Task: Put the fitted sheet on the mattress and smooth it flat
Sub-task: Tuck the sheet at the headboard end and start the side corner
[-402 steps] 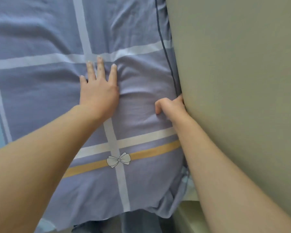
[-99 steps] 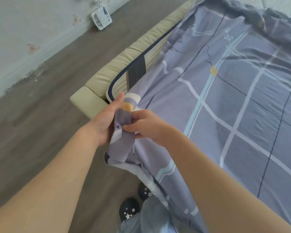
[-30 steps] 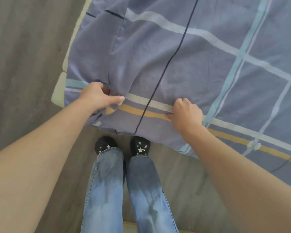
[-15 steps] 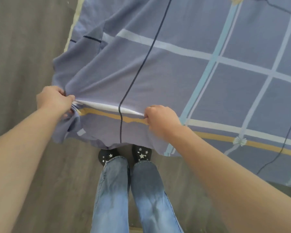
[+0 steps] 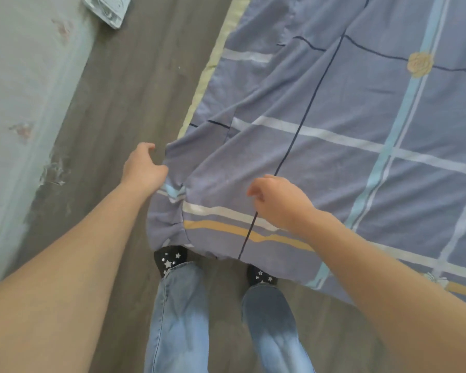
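The fitted sheet (image 5: 334, 146), grey-blue with white, light-blue and yellow stripes, lies over the mattress (image 5: 203, 81), whose pale yellow-green edge shows along the left side. The sheet's near-left corner hangs down over the mattress corner, creased and bunched. My left hand (image 5: 143, 168) is at that corner, thumb spread away from the cloth, its finger side touching the sheet's edge; the fingers are hidden. My right hand (image 5: 277, 200) hovers just above the sheet near the white and yellow stripes, fingers loosely curled and holding nothing.
Grey wood floor (image 5: 124, 84) runs between the bed and a pale wall (image 5: 19, 90) on the left. A small white device (image 5: 108, 9) lies on the floor at the top left. My legs in jeans and black star-patterned slippers (image 5: 170, 258) stand at the bed's corner.
Both hands gripped the sheet's edge and pulled it taut half a second ago. Now they have let go and the corner has dropped over the mattress corner. The view has shifted left.
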The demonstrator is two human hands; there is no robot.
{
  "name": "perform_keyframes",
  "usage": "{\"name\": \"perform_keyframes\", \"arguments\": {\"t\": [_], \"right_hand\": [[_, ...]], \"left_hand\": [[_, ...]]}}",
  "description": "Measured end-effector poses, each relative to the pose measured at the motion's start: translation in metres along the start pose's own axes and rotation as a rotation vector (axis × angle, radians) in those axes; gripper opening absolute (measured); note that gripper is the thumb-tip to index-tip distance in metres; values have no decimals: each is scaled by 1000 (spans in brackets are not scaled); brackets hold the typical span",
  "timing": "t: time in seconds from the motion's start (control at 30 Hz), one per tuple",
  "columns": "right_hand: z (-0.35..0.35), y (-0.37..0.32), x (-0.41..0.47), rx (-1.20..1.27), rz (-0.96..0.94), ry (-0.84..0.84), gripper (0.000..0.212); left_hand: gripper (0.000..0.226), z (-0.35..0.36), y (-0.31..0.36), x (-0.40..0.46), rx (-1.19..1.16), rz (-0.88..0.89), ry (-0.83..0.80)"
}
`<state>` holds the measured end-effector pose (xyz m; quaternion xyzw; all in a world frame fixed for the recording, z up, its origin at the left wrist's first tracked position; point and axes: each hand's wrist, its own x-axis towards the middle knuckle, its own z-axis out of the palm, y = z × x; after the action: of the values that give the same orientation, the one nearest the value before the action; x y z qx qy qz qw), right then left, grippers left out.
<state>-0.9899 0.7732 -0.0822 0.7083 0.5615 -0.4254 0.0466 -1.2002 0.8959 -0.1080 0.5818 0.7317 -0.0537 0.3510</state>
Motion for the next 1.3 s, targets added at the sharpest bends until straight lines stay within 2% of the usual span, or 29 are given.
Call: {"name": "perform_keyframes", "arguments": {"t": [0.17,0.3,0.47,0.57,0.67,0.77,0.87,0.93,1.0,1.07,1.17,1.3], "right_hand": [[-2,-26,42,117,33,165,32],[13,-52,77,264,102,290,29],[20,-74,105,374,128,343,29],[17,-75,113,389,205,369,30],[16,-75,110,412,294,363,30],[12,-75,103,420,357,352,30],[9,-81,94,431,387,328,30],[9,-85,89,425,395,322,28],[13,-89,84,368,434,288,25],[23,-92,81,284,517,226,25],[39,-89,73,170,658,133,48],[59,-81,68,-37,712,59,56]], "left_hand": [[63,11,20,46,-200,156,-47],[69,24,32,90,-12,353,-187],[64,49,35,118,222,373,-424],[67,52,37,119,264,409,-384],[56,39,40,122,227,478,-297],[54,4,44,146,140,403,-207],[67,-44,43,181,193,245,-125],[67,-70,37,194,291,200,-105],[64,-80,26,187,372,226,-140],[63,-72,13,169,337,238,-212],[61,-40,-2,130,298,253,-369],[56,14,-33,84,261,206,-497]]}}
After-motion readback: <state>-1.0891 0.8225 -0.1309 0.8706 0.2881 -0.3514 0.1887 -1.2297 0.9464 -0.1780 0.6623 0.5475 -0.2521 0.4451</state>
